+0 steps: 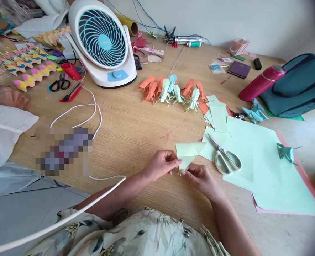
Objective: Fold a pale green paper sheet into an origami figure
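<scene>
A partly folded piece of pale green paper [187,152] is held between my two hands, just above the wooden table. My left hand [162,164] pinches its left edge between thumb and fingers. The lower corner is gripped by my right hand [200,177], thumb on top. To the right, scissors [226,158] with white handles lie on large pale green sheets [274,188]. Small cut pieces of green paper [218,115] are stacked behind them. Folded paper figures in orange, green and blue [170,89] stand in a group farther back.
A white fan [104,42] stands at the back left, its white cable [101,121] looping over the table [136,131]. A pixelated object [66,151] lies left. At right are a red bottle [262,82], a teal bag [296,85] and a green folded figure [287,153].
</scene>
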Demonstrator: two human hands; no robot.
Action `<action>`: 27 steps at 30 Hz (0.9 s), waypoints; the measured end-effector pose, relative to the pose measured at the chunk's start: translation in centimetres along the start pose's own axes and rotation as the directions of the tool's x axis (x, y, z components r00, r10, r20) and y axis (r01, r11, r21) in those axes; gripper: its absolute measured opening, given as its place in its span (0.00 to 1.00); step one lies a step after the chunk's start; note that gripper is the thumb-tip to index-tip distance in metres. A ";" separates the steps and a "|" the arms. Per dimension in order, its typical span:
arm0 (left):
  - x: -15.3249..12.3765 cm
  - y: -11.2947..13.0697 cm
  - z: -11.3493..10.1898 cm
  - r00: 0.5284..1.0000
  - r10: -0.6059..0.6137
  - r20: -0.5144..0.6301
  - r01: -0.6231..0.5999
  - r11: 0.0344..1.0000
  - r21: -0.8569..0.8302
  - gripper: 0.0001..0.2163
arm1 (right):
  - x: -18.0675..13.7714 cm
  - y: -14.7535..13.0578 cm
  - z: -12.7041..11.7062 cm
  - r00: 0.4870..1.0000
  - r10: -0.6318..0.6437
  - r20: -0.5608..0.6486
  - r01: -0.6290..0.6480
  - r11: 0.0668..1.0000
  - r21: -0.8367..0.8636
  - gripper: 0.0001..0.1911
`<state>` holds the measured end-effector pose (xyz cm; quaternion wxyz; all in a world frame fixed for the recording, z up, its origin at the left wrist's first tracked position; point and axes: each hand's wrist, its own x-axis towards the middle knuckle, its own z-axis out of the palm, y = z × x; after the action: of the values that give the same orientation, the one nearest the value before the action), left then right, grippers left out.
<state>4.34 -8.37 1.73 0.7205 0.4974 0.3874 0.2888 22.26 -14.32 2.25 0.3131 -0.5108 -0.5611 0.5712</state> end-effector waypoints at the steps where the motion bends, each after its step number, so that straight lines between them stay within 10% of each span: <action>1: 0.0 0.0 0.0 1.000 -0.013 -0.015 0.012 0.999 -0.032 0.19 | 0.0 -0.1 -0.1 1.000 -0.007 0.000 0.007 1.000 -0.010 0.22; 27: 0.1 -0.3 0.1 0.997 -0.050 -0.063 0.044 0.995 -0.094 0.20 | 0.1 -0.2 0.2 0.996 0.048 -0.080 -0.048 0.999 -0.004 0.25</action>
<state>4.49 -8.39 1.46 0.7363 0.4445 0.4087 0.3056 22.03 -14.25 2.39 0.3200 -0.5475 -0.5373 0.5559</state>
